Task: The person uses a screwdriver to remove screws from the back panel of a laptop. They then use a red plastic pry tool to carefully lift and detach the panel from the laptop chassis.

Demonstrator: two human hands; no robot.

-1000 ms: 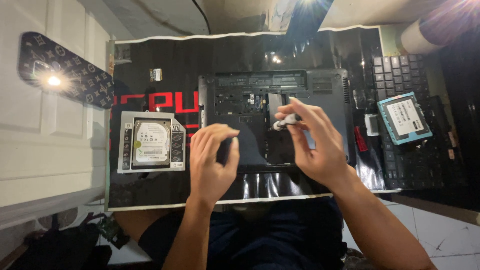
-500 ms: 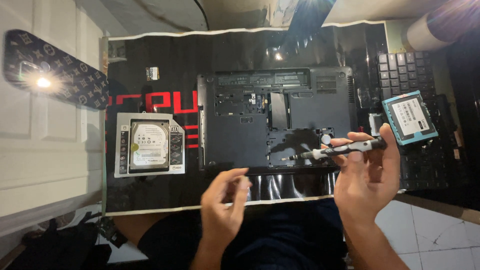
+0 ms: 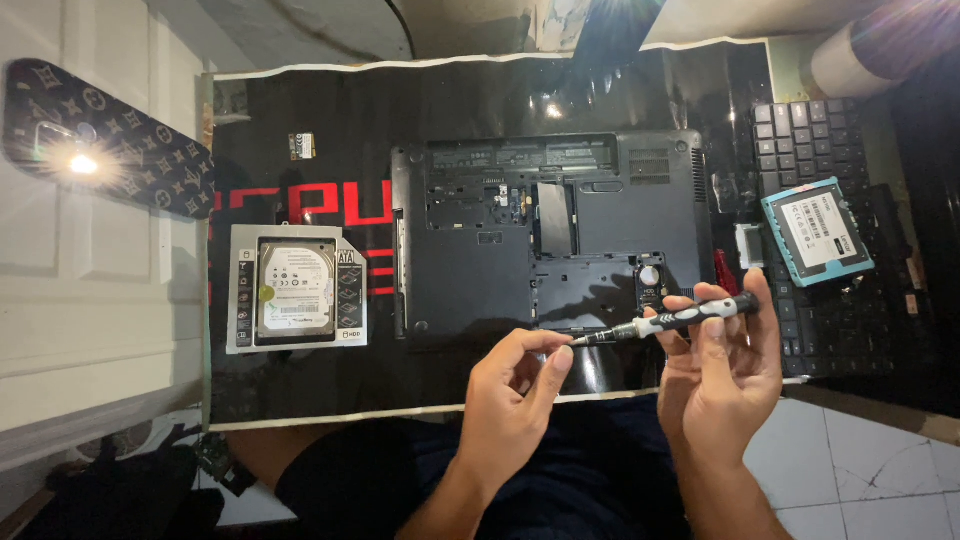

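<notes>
A black laptop base (image 3: 550,235) lies upside down on a black mat (image 3: 330,120), its bottom panels exposed. My right hand (image 3: 725,375) grips a black and white screwdriver (image 3: 670,320) held level near the laptop's front edge, tip pointing left. My left hand (image 3: 515,400) hovers beside it with thumb and forefinger pinched at the screwdriver's tip; whether a screw sits between them is too small to tell.
A hard drive in a silver caddy (image 3: 297,288) lies left of the laptop. A small chip (image 3: 302,146) rests at the mat's upper left. A blue-edged drive (image 3: 818,230) sits on a detached keyboard (image 3: 840,270) at right. A patterned phone (image 3: 100,140) with a bright light lies far left.
Both hands have pulled back from the laptop's middle toward its front edge. The right hand brought the screwdriver level, and the left hand rose to pinch at its tip.
</notes>
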